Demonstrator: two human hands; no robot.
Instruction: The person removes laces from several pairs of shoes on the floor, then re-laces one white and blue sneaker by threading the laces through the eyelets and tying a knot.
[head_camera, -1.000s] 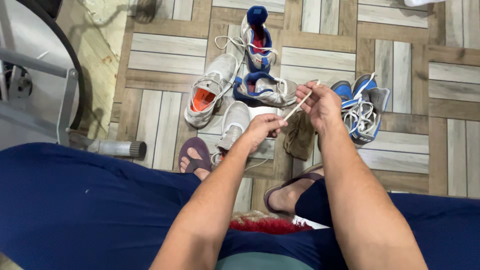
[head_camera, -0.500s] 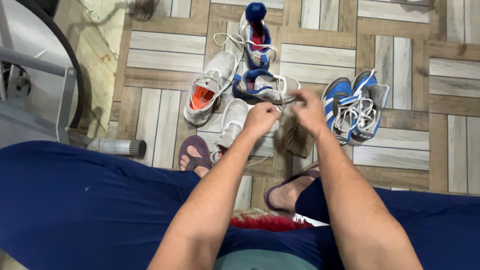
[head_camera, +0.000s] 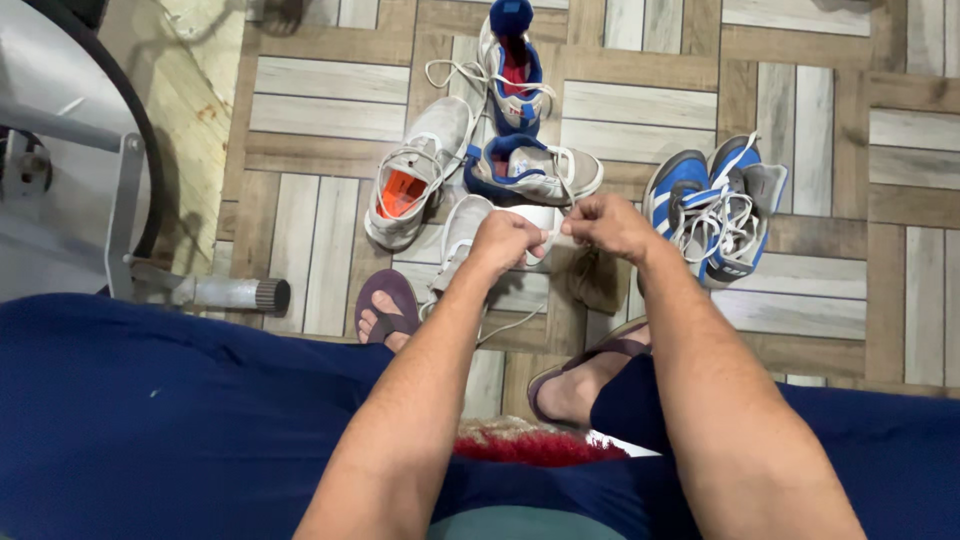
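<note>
A home: tiled floor (head_camera: 810, 110), scattered sneakers (head_camera: 715, 205), exercise bike (head_camera: 90, 150).

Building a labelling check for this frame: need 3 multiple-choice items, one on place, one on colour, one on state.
1. Where does the blue-and-white pair of shoes lie?
A. under the metal frame
B. on the floor beside the right hand
C. on the person's lap

2. What colour is the inside of the grey shoe?
A. orange
B. green
C. black

3. What are the left hand and right hand doing?
A. resting open on the knees
B. holding one sandal each
C. both pinching a white shoelace

Key: 1 B, the pair lies next to that hand; 2 A, its lining shows orange; 3 C, the lace spans both hands.
</note>
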